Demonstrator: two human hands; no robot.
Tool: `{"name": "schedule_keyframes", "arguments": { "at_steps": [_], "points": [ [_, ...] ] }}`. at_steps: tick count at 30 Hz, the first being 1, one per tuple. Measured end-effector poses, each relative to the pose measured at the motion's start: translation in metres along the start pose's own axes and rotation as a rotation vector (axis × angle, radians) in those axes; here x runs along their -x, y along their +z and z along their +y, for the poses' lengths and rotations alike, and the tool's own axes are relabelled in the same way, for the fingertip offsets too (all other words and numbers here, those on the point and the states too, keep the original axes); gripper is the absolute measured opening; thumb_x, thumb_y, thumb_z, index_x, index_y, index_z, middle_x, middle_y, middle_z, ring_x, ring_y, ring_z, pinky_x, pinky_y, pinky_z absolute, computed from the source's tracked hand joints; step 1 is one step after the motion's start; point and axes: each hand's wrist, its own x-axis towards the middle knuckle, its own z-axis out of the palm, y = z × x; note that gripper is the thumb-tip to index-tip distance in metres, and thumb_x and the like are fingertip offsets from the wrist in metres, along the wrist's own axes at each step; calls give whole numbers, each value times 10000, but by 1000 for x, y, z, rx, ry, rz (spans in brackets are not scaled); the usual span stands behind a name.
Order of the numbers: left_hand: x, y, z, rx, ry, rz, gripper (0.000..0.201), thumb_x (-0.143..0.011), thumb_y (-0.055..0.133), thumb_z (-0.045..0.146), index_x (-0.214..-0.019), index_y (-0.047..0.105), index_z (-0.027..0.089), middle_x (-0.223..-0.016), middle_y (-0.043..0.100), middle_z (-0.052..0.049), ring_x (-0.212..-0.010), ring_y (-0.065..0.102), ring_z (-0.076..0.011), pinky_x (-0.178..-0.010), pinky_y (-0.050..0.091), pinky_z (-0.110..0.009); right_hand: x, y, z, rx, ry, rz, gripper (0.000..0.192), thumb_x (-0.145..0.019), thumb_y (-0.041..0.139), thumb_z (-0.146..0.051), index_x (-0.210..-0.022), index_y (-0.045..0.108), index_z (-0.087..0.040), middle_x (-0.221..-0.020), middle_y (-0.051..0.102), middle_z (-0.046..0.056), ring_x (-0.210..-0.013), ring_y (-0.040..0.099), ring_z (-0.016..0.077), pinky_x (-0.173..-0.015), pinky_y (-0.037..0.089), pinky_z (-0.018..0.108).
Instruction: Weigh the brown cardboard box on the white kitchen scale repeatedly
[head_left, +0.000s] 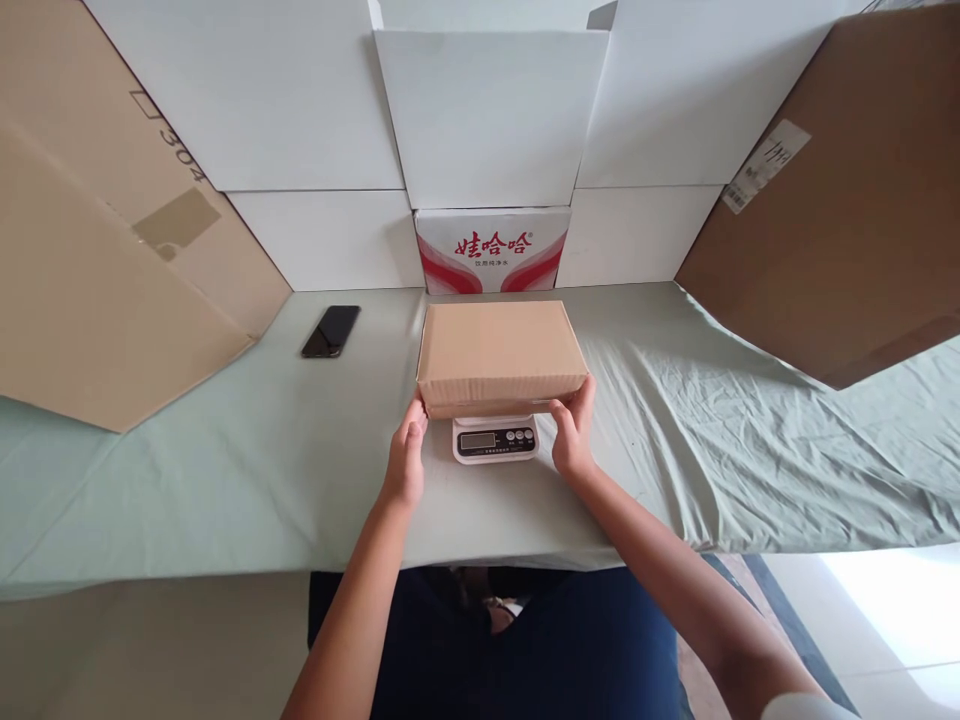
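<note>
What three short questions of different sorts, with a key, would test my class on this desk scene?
1. True or false: the cardboard box sits on the scale.
2. Which thing lies on the cloth to the left of the box? A) a phone B) a cup C) a pen
3. Fill in: the left hand and right hand touch the box at its near ______.

Key
1. True: the scale's display shows just under the box's front edge.
2. A: the phone lies dark and flat.
3. Corners.
</note>
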Motion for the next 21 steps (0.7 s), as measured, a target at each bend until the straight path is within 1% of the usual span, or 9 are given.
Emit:
{"name": "schedule_keyframes", "arguments": {
  "at_steps": [6,9,11,13,15,17,18,19,21],
  "points": [
    [1,1,0,41,-58,25,867,-855,384,807,-1516,454,251,-1649,361,-99,-1540,300,-314,-1268,220,-482,1,-1,3,18,11,-3,529,-861,544,-451,-1342,420,-268,-1345,515,99,-1255,513,286,-1083,444,530],
    [0,2,1,69,-58,16,844,-861,391,797,-1509,467,262,-1647,365,-89,-1545,291,-301,-1268,222,-466,1,-1,3,25,13,-11,517,-860,544,-452,-1330,428,-270,-1331,524,99,-1239,527,281,-1079,450,535],
    [-1,-1,2,90,-27,33,804,-869,410,777,-1503,475,287,-1651,360,-72,-1550,279,-286,-1270,219,-451,-1,-3,3,30,3,18,523,-860,540,-451,-1341,422,-285,-1347,517,95,-1270,519,281,-1097,436,544],
    [-5,-6,4,134,47,132,750,-884,407,758,-1485,495,319,-1657,351,-46,-1559,258,-264,-1271,214,-435,-7,-7,3,26,6,126,507,-863,521,-449,-1338,422,-304,-1398,488,88,-1349,478,282,-1132,400,558],
    [-8,-14,6,200,113,289,716,-907,346,751,-1452,535,326,-1657,352,-38,-1560,256,-248,-1268,222,-429,-15,-13,4,-12,50,271,462,-866,494,-441,-1306,438,-311,-1424,469,83,-1396,453,283,-1148,373,575],
    [-11,-20,8,257,127,407,737,-919,277,755,-1415,579,301,-1647,370,-59,-1548,292,-252,-1260,244,-438,-22,-18,6,-65,109,361,418,-863,472,-426,-1263,458,-305,-1393,496,79,-1374,483,282,-1137,379,585],
    [-12,-22,9,270,116,427,746,-921,266,754,-1404,591,288,-1643,377,-70,-1541,309,-257,-1257,252,-442,-24,-19,7,-86,126,360,410,-861,468,-422,-1254,463,-302,-1375,512,76,-1353,504,280,-1129,389,584],
    [-12,-22,9,272,101,420,743,-921,274,750,-1397,598,280,-1639,383,-76,-1536,320,-261,-1256,254,-442,-25,-19,8,-97,130,328,412,-861,470,-426,-1254,466,-302,-1370,523,75,-1339,516,279,-1122,398,578],
    [-11,-20,8,248,62,336,727,-915,318,744,-1402,593,281,-1634,392,-76,-1534,325,-263,-1258,250,-439,-24,-18,8,-86,96,204,447,-867,485,-455,-1287,467,-304,-1396,523,78,-1336,517,283,-1119,411,560]
  ]
}}
